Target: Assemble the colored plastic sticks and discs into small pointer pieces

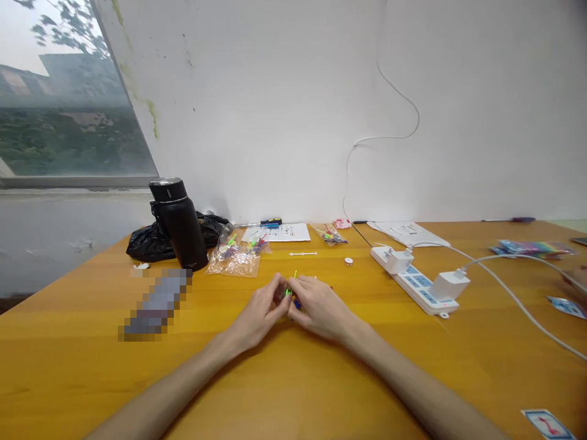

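Observation:
My left hand [260, 310] and my right hand [321, 307] meet over the wooden table [284, 385], fingertips almost touching. Both are closed in a pinch around a small green plastic piece [288, 293], whose thin tip sticks up between the fingers. A blue plastic part [297, 303] shows under my right fingers; whether it is joined to the green piece is hidden. Beyond the hands lie a thin white arrow-shaped strip [303, 253] and a small round white piece [348, 261].
A black bottle [178, 226] stands left, beside clear bags [236, 261] of colourful parts. A printed sheet [293, 232] and a screwdriver [271, 221] lie behind. Right, a power strip [415, 284] carries chargers and white cables. Another person's hand [576, 278] is at the right edge.

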A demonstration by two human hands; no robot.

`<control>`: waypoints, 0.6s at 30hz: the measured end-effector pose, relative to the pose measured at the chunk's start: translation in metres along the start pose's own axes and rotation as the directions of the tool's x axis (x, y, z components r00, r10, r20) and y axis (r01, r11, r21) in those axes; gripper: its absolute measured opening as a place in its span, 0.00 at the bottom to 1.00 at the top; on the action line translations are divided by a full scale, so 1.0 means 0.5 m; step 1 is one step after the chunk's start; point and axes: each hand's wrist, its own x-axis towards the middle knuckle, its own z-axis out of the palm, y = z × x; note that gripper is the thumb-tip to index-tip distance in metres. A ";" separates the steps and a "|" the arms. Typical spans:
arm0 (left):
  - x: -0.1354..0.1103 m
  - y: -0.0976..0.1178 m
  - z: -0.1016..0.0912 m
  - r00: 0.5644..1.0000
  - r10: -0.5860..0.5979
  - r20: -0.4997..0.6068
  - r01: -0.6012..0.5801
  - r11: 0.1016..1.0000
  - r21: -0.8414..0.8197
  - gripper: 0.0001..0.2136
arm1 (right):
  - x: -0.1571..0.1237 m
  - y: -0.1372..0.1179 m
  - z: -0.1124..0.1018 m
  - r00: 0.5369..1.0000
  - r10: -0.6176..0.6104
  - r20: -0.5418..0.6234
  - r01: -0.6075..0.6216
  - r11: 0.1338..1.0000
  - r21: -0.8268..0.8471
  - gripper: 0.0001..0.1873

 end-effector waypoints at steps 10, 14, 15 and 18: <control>-0.006 -0.012 0.008 0.989 0.005 0.146 0.039 0.952 -0.302 0.11 | -0.004 -0.007 -0.020 0.993 -0.054 0.107 0.046 0.996 0.082 0.05; -0.007 -0.008 0.006 0.985 0.019 0.169 0.042 0.936 -0.349 0.11 | -0.007 -0.006 -0.029 0.993 -0.070 0.100 0.057 0.991 0.122 0.04; -0.007 -0.006 0.005 0.984 0.022 0.178 0.041 0.938 -0.343 0.11 | -0.009 -0.004 -0.030 0.992 -0.081 0.095 0.067 0.988 0.136 0.03; -0.010 -0.001 0.004 0.978 0.033 0.206 0.031 0.953 -0.301 0.11 | -0.014 0.004 -0.026 0.990 -0.122 0.065 0.109 0.979 0.170 0.03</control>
